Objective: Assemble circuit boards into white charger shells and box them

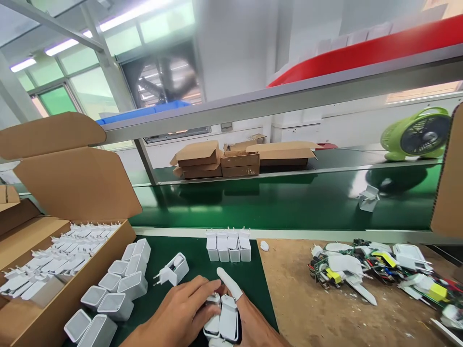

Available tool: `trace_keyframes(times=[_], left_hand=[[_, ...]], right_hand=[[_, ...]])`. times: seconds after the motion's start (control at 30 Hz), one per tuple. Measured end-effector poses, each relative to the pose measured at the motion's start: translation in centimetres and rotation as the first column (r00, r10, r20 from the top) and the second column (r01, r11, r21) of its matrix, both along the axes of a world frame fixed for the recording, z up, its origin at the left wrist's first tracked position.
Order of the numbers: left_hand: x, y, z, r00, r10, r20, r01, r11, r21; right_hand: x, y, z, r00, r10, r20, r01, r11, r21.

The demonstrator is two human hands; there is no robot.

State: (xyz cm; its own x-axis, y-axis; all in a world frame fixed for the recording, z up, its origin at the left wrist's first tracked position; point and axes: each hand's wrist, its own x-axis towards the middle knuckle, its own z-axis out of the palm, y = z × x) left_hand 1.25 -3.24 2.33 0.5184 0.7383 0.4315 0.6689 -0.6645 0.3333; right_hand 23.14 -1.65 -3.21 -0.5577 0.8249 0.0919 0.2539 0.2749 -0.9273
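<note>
Near the bottom centre, my left hand [184, 308] presses its thumb and fingers against a group of white plastic cases [228, 318]. My right hand [246, 313], with a white cover on one finger, is wrapped round the cases' right side; several of its fingers are hidden behind them. Just above my left hand lies a single white case with pins [175, 269] on the green mat [195, 246]. A row of upright white cases with pins [228, 246] stands at the mat's back edge. Open white cases [115, 306] stand in rows to the left.
At the left, an open cardboard box [119, 241] holds many white parts. Circuit boards and white pieces [347, 267] are heaped on the brown board [289, 289] at right. Behind are a green belt [260, 207] with a small white box [369, 198], cardboard boxes [238, 164] and a green fan [415, 134].
</note>
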Motion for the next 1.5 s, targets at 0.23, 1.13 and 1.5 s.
trace_keyframes(times=[0.23, 1.13, 1.5], left_hand=[[-5.0, 2.5, 4.8, 0.912, 0.388, -0.133, -0.41, 0.864, -0.294], [-0.3, 0.1, 2.2, 0.865, 0.493, -0.1, -0.489, 0.78, -0.391], [-2.1, 0.5, 3.7, 0.973, 0.206, 0.107, -0.06, 0.666, -0.744]], right_hand=[[0.1, 0.3, -0.6, 0.999, -0.036, 0.009, 0.036, 0.999, 0.012], [0.0, 0.5, -1.9, 0.995, -0.104, -0.005, 0.104, 0.991, 0.086], [0.1, 0.4, -1.5, 0.998, -0.063, 0.01, 0.062, 0.993, 0.098]])
